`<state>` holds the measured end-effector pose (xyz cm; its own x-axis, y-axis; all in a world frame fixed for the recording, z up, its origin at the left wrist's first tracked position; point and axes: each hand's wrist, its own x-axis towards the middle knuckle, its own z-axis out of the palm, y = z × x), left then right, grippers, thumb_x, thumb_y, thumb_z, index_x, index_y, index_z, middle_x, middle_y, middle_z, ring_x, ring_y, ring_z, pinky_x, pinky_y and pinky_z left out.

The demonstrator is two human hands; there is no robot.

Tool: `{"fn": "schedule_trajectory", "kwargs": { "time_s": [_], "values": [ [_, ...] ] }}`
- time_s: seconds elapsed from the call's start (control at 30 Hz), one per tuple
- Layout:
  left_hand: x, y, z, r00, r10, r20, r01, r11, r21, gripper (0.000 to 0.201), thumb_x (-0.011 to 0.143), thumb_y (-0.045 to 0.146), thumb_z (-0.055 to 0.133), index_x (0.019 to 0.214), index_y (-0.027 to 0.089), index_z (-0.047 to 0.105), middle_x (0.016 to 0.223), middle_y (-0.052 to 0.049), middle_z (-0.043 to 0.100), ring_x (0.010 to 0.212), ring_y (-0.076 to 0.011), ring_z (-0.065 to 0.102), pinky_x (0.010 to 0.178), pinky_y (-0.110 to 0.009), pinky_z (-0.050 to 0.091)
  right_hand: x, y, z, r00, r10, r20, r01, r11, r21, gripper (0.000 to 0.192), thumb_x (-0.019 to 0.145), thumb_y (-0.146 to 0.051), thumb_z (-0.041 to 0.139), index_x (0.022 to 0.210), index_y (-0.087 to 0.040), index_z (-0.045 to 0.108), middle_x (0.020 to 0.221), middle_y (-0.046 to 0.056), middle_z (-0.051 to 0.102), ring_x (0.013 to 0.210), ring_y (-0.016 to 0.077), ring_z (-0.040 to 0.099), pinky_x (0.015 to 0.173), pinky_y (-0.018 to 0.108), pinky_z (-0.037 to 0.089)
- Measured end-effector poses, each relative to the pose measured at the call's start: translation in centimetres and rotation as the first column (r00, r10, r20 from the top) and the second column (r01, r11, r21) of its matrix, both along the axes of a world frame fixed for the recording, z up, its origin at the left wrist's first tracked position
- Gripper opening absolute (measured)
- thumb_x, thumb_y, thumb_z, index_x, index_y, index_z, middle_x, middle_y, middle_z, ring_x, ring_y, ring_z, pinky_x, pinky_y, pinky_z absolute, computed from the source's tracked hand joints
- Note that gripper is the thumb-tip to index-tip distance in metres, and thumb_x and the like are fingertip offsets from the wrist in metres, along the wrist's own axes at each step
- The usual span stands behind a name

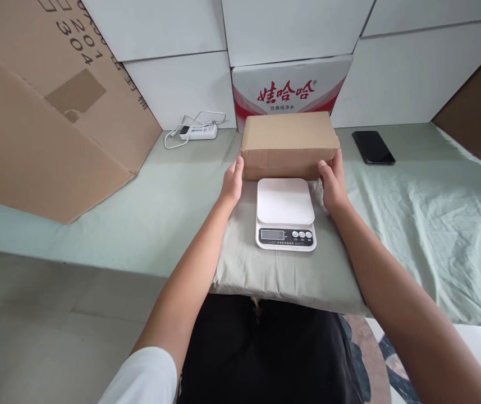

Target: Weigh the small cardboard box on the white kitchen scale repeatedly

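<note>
My left hand [233, 180], partly curled, clasps the left end of the closed cardboard box [288, 133], just beyond the digital kitchen scale [285, 203]. I judge the box stiff and grippy, its weight uncertain with contents hidden, best held low by both ends; my right hand [333, 180], thumb in front, clasps the right end.

We're indoors, at a makeshift work spot; home or storeroom, we can't tell. Here's a big carton [38, 146], a water box [291, 84], a cloth-draped table [177, 196], a scale [285, 203], and tiled floor [84, 314] below us.
</note>
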<state>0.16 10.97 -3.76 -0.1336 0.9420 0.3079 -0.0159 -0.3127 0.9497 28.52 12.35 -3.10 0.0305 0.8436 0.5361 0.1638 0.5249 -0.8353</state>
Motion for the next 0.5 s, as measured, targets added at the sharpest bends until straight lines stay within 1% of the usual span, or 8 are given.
{"fn": "schedule_trajectory", "kwargs": {
  "time_s": [0.07,0.13,0.2,0.23,0.3,0.37,0.43,0.5],
  "values": [
    [-0.2,-1.5,1.7,0.999,0.006,-0.031,-0.003,0.997,0.073,0.102,0.086,0.107,0.051,0.142,0.028,0.081,0.16,-0.012,0.079,0.17,-0.0407,0.055,0.144,-0.056,0.042,-0.2,-1.5,2.1,1.0,-0.005,-0.026,0.007,0.997,0.071,0.09,0.087,-0.092,0.064,0.161,-0.043,0.057,0.176,0.004,0.061,0.175,0.0375,0.046,0.15,0.068,0.031],
    [-0.4,-4.0,3.3,0.998,0.004,-0.065,0.005,0.99,0.144,0.098,0.092,0.104,0.047,0.149,0.03,0.078,0.164,-0.009,0.076,0.175,-0.038,0.048,0.147,-0.054,0.038,0.0,-3.7,3.9,0.999,0.016,-0.042,-0.011,0.993,0.12,0.092,0.09,-0.084,0.07,0.168,-0.039,0.051,0.183,0.005,0.053,0.177,0.0374,0.042,0.152,0.064,0.03],
    [-0.7,-7.3,4.3,0.995,0.002,-0.095,0.014,0.985,0.173,0.095,0.097,0.101,0.042,0.154,0.033,0.075,0.166,-0.007,0.075,0.177,-0.0362,0.046,0.147,-0.052,0.038,0.6,-6.5,4.7,0.999,0.032,-0.019,-0.029,0.989,0.143,0.095,0.09,-0.08,0.075,0.172,-0.043,0.046,0.19,0.002,0.043,0.182,0.0375,0.034,0.151,0.061,0.033],
    [-0.8,-9.0,4.3,0.995,0.0,-0.097,0.017,0.985,0.173,0.094,0.097,0.1,0.042,0.154,0.034,0.075,0.166,-0.007,0.074,0.177,-0.0362,0.046,0.146,-0.051,0.039,0.9,-7.9,4.6,0.999,0.032,0.0,-0.032,0.989,0.143,0.097,0.09,-0.081,0.076,0.174,-0.046,0.043,0.193,0.0,0.038,0.183,0.0384,0.031,0.151,0.063,0.034],
    [-0.9,-11.9,3.7,0.996,-0.005,-0.085,0.018,0.988,0.156,0.093,0.097,0.1,0.044,0.153,0.032,0.077,0.164,-0.01,0.075,0.177,-0.0379,0.046,0.145,-0.051,0.041,1.4,-10.3,3.6,0.999,0.005,0.034,-0.01,0.991,0.132,0.101,0.09,-0.084,0.075,0.177,-0.048,0.038,0.194,-0.001,0.033,0.184,0.0404,0.029,0.151,0.069,0.033],
    [-0.7,-14.0,2.5,0.998,-0.001,-0.068,0.01,0.992,0.123,0.091,0.098,0.097,0.045,0.151,0.03,0.077,0.162,-0.013,0.077,0.175,-0.0396,0.048,0.143,-0.054,0.044,1.8,-11.8,2.0,0.998,-0.025,0.053,0.019,0.992,0.124,0.103,0.091,-0.084,0.073,0.179,-0.048,0.033,0.195,0.0,0.031,0.185,0.0412,0.027,0.152,0.072,0.027],
    [-0.4,-15.0,1.3,0.998,0.0,-0.058,0.006,0.995,0.102,0.088,0.101,0.094,0.043,0.15,0.029,0.079,0.16,-0.014,0.078,0.174,-0.04,0.05,0.141,-0.054,0.046,1.9,-12.4,0.6,0.998,-0.042,0.055,0.035,0.992,0.123,0.102,0.094,-0.082,0.071,0.181,-0.046,0.032,0.196,-0.001,0.028,0.186,0.0402,0.022,0.153,0.072,0.023],
    [-0.1,-15.2,0.6,0.998,-0.008,-0.056,0.013,0.995,0.098,0.087,0.103,0.093,0.041,0.148,0.029,0.08,0.159,-0.014,0.078,0.172,-0.0396,0.052,0.141,-0.053,0.046,1.8,-12.4,-0.1,0.998,-0.048,0.043,0.042,0.991,0.129,0.1,0.096,-0.078,0.07,0.182,-0.046,0.032,0.197,-0.002,0.025,0.187,0.0385,0.018,0.154,0.069,0.021]
  ]
}}
